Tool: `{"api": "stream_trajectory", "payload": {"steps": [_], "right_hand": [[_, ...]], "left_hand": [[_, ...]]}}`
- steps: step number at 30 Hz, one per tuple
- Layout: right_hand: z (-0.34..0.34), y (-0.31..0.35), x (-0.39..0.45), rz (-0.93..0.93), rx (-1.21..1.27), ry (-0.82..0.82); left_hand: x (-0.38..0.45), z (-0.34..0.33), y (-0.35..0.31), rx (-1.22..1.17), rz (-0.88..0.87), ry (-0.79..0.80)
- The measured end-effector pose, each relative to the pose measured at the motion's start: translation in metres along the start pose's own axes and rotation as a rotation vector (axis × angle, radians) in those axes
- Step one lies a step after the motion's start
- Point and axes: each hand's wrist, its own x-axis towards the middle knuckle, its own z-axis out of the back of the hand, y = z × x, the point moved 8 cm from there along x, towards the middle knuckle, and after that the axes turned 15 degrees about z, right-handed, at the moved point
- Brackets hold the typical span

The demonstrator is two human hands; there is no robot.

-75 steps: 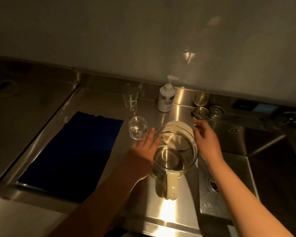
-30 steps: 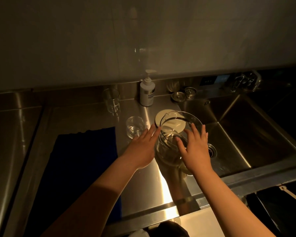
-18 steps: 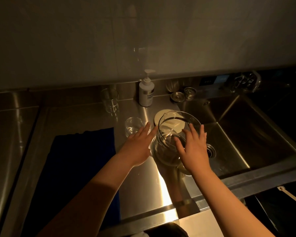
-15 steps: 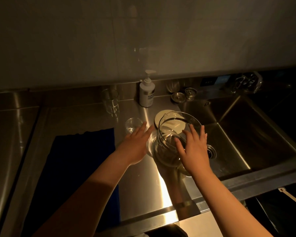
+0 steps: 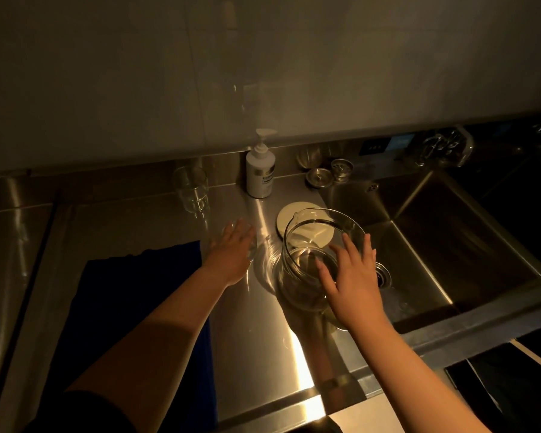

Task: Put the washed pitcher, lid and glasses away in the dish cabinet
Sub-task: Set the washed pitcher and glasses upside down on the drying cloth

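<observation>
Dim steel counter [image 5: 263, 323], sink basin [image 5: 450, 245] at its right end. Glass pitcher [image 5: 306, 267] stands upright near the counter's right edge beside the basin, empty, spout pointing to the back wall. Right hand [image 5: 353, 276] lies spread against the pitcher's near-right wall, fingers straight, pressing rather than wrapping, probably steadying it ahead of a lift. Left hand [image 5: 231, 251] reaches over the short glass [image 5: 245, 242] just left of the pitcher, fingers relaxed and extended on its rim, no grip closed yet; likely going for the glass so both go in one trip. White round lid [image 5: 289, 218] lies flat behind the pitcher, partly seen through it. Tall glass [image 5: 191, 190] stands toward the back edge, soap dispenser [image 5: 260, 170] beside it. Dark blue drying mat [image 5: 132, 307] on the counter's left part. Dish cabinet not in view; nothing put away yet.
</observation>
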Motion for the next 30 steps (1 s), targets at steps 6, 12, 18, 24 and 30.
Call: {"api": "stream_trajectory", "payload": {"steps": [6, 12, 18, 24, 30], "right_hand": [[0.0, -0.001, 0.0, -0.006, 0.0, -0.011], [0.002, 0.001, 0.001, -0.007, 0.001, -0.018], [0.003, 0.002, 0.0, -0.004, 0.013, -0.027], [0.004, 0.003, -0.001, 0.006, 0.017, -0.03], [0.003, 0.003, -0.002, 0.029, 0.014, -0.057]], "left_hand": [[0.014, -0.002, -0.004, -0.001, -0.024, 0.02], [0.016, -0.002, -0.007, 0.037, -0.039, -0.036], [0.008, -0.005, -0.008, 0.079, -0.021, -0.067], [-0.009, -0.012, -0.008, 0.085, -0.02, -0.04], [-0.029, -0.022, -0.01, 0.099, -0.034, -0.067]]}}
